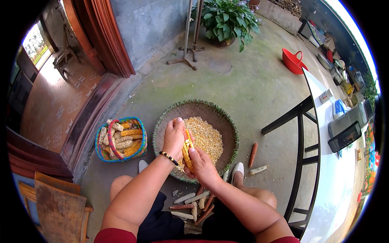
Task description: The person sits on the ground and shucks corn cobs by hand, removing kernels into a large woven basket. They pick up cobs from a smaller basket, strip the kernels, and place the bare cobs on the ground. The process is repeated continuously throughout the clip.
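My left hand, with a beaded bracelet at its wrist, grips the upper part of a yellow corn cob, whose top is partly stripped to reddish core. My right hand holds the lower part, thumb on the kernels. Both are over a wide round woven basket holding a pile of loose kernels. Left of it sits a colourful woven basket full of white and yellow cobs. Bare cobs, grey and reddish, lie on the floor between my feet, with others to the right.
A white table with black legs and a phone stands right, a wooden chair lower left. A doorway is at left. Behind are metal stands, a potted plant and a red basin.
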`<state>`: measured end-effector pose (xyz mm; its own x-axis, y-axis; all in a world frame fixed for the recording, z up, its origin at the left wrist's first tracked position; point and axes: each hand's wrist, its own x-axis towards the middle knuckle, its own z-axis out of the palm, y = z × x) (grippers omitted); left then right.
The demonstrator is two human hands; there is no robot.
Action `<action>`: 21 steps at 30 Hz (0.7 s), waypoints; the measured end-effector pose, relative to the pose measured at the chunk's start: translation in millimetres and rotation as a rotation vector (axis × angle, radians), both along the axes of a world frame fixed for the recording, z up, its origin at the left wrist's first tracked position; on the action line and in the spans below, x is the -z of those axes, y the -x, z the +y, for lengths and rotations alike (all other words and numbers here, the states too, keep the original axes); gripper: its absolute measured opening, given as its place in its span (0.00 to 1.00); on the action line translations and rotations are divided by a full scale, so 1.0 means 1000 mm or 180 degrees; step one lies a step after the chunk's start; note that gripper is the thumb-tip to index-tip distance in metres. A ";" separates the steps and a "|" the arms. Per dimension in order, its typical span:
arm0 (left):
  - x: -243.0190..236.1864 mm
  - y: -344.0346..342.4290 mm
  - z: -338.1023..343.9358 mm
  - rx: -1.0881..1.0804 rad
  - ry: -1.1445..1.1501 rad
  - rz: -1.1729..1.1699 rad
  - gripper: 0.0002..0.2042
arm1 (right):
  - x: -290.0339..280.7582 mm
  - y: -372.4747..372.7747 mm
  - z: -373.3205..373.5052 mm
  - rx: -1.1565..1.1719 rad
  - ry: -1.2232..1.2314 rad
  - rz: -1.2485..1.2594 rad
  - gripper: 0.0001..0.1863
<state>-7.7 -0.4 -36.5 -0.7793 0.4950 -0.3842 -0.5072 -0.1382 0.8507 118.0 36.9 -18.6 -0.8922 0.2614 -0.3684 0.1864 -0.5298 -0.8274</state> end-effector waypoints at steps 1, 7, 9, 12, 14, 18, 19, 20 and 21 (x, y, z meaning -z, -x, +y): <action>0.000 0.001 0.000 0.0028 -0.0024 -0.0053 0.12 | -0.001 0.000 0.002 -0.0013 0.0273 -0.0005 0.18; -0.002 0.010 -0.003 -0.0026 -0.0301 -0.0353 0.14 | -0.009 0.002 0.010 -0.0308 0.0574 0.0157 0.16; -0.003 0.010 -0.002 -0.0060 -0.0293 -0.0326 0.14 | -0.009 0.002 0.007 -0.0257 0.0252 0.0051 0.16; -0.002 0.007 -0.001 -0.0079 -0.0245 -0.0196 0.14 | -0.006 -0.001 0.001 -0.0144 -0.0105 0.0006 0.16; 0.000 0.003 0.001 -0.0108 -0.0134 -0.0212 0.14 | -0.004 -0.002 -0.001 -0.0098 -0.0275 -0.0099 0.17; 0.000 0.002 0.001 -0.0081 -0.0093 -0.0064 0.13 | -0.002 0.000 0.006 -0.0198 -0.0045 -0.0111 0.18; 0.000 0.004 0.001 -0.0064 -0.0131 -0.0078 0.13 | -0.003 0.001 0.009 -0.0226 0.0169 -0.0148 0.19; -0.001 0.006 0.001 -0.0036 -0.0205 -0.0123 0.13 | -0.005 0.002 0.012 -0.0308 0.0524 -0.0041 0.19; -0.002 0.008 0.000 -0.0034 -0.0239 -0.0161 0.13 | -0.007 0.002 0.016 -0.0366 0.0901 -0.0037 0.19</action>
<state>-15.9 -0.6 -34.6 -0.7653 0.5156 -0.3853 -0.5473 -0.2062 0.8111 116.1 52.9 -12.0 -0.9052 0.0444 -0.4227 0.2672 -0.7139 -0.6473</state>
